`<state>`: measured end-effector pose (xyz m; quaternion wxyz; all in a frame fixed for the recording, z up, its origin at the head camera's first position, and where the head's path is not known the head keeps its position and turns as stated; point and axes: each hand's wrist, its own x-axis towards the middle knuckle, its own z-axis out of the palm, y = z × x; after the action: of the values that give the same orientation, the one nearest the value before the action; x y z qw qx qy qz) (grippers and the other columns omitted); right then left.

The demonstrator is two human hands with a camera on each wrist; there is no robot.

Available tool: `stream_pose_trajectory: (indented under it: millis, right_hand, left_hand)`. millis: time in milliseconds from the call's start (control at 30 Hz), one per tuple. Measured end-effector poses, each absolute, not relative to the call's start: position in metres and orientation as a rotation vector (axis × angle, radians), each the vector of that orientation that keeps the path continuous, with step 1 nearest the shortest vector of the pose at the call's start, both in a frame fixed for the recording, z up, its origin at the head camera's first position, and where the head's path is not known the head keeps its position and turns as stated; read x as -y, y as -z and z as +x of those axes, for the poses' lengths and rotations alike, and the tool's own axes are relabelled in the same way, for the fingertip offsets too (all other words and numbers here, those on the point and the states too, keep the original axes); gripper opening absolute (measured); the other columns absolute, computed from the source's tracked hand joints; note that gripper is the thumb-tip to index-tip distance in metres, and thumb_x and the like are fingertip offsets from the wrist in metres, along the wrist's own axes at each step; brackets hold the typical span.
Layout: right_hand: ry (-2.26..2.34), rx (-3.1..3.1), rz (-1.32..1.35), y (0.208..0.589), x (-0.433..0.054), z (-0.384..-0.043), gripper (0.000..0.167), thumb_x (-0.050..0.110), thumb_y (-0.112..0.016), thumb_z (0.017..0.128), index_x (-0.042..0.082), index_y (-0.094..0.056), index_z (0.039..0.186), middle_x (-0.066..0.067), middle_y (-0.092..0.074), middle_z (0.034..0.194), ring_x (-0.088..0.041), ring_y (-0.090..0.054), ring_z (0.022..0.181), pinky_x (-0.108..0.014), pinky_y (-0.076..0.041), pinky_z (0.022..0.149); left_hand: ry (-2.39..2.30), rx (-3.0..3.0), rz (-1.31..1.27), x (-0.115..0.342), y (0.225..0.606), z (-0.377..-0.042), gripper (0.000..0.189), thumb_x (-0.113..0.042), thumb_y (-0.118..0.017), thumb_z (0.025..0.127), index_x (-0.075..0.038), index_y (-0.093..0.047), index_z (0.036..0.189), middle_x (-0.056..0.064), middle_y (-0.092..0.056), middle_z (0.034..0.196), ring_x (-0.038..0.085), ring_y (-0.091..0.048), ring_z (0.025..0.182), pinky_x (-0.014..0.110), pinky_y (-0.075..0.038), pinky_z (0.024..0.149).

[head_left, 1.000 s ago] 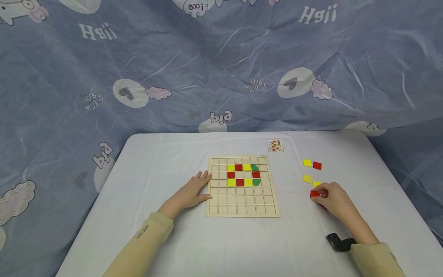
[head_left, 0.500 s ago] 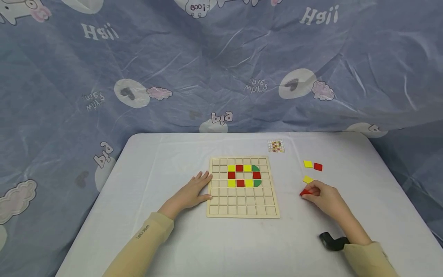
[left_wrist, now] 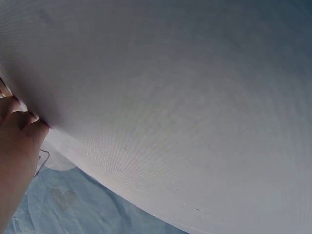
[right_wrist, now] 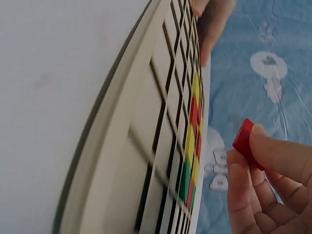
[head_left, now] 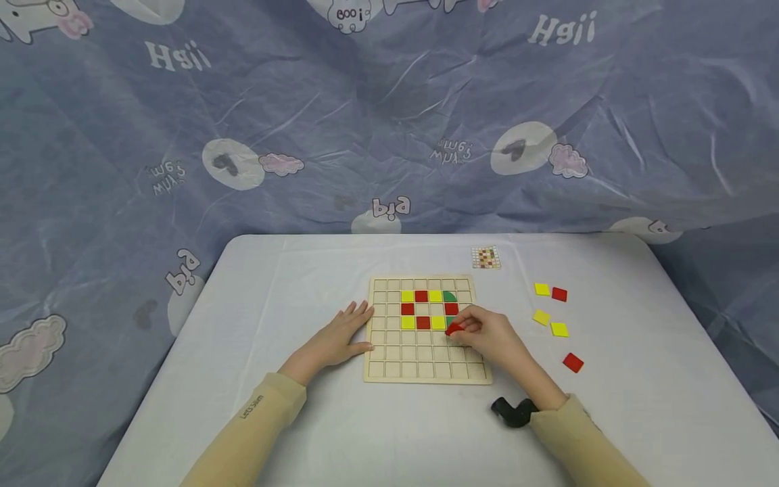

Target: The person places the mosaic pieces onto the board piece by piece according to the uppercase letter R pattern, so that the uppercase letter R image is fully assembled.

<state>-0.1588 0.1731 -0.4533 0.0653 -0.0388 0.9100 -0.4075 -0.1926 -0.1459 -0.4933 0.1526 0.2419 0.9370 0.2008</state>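
My right hand (head_left: 491, 334) pinches a red square tile (right_wrist: 248, 141) between thumb and fingers, over the right side of a wooden grid board (head_left: 402, 370). In the head view the held tile overlaps the cell just under the lower green quarter-round tile. My left hand (head_left: 335, 338) lies spread at the board's left edge, fingertips and thumb touching its rim. Set in the grid is a ring of yellow, red and green tiles, among them a yellow tile (head_left: 408, 323) and a green one (head_left: 449, 296). The cells inside this ring show bare wood.
Loose tiles lie right of the board: several yellow ones such as a yellow square (head_left: 559, 329), plus a red tile (head_left: 559, 294) and a nearer red tile (head_left: 573, 362). A small pattern card (head_left: 486, 257) lies behind the board. A black wrist device (head_left: 514, 411) sits by the right sleeve.
My right hand has picked up a red tile from the loose ones and carried it left over the board. The left hand has stayed at the board's edge.
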Motion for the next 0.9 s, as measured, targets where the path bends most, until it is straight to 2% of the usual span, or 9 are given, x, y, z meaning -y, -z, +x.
stream_pose_trajectory:
  millis: [300,567,900]
  right_hand:
    - [1.269,-2.707,-0.228,0.465,-0.121,-0.171,0.015,0.013,-0.081,0.081,0.012,-0.07,0.091,0.003,-0.069,0.08,-0.008,-0.061,0.071,-0.02,-0.053,0.067]
    - [1.185,-2.738,-0.293,0.476,-0.101,-0.18,0.009,0.012,-0.08,0.082,0.014,-0.071,0.083,0.006,-0.065,0.072,-0.007,-0.058,0.066,-0.021,-0.051,0.064]
    - [1.025,-2.815,-0.35,0.475,-0.093,-0.18,0.004,0.01,-0.078,0.084,0.009,-0.075,0.083,0.001,-0.06,0.079,-0.011,-0.053,0.068,-0.021,-0.047,0.062]
  left_hand:
    - [-0.581,-2.677,0.675,0.146,0.494,-0.192,0.082,-0.044,-0.063,0.094,-0.013,-0.023,0.158,0.008,-0.016,0.165,0.031,-0.009,0.154,0.048,-0.014,0.125]
    - [-0.584,-2.667,0.673,0.145,0.491,-0.192,0.082,-0.043,-0.064,0.093,-0.012,-0.024,0.157,0.008,-0.016,0.165,0.031,-0.008,0.154,0.048,-0.014,0.125]
    - [-0.598,-2.669,0.658,0.145,0.493,-0.193,0.081,-0.043,-0.064,0.093,-0.014,-0.024,0.158,0.007,-0.016,0.165,0.03,-0.008,0.154,0.048,-0.015,0.125]
